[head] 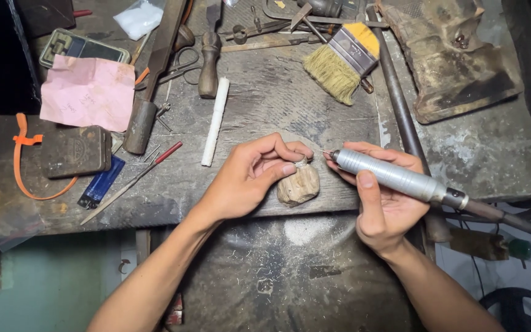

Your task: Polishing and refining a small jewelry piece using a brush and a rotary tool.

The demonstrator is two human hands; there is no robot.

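head view: my left hand (250, 175) pinches a small ring (301, 163) against the wooden peg (298, 185) for steadiness; my right hand (382, 197) grips the rotary handpiece (388, 174) pen-like, tip at the ring.

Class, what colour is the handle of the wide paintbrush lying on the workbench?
Yellow; the paintbrush shows best in the head view.

The left hand (250, 175) pinches a ring (301, 163) on top of a wooden block (299, 185) at the front edge of the bench (265, 104). Just right of it, the right hand (385, 197) holds a rotary tool (388, 174), tip pointing left, almost touching the ring. Behind the hands lies a brush (342, 61); left of them a stick (216, 121), a file (131, 182), a lighter (101, 181), a tin (75, 151) and a paper sheet (87, 92).
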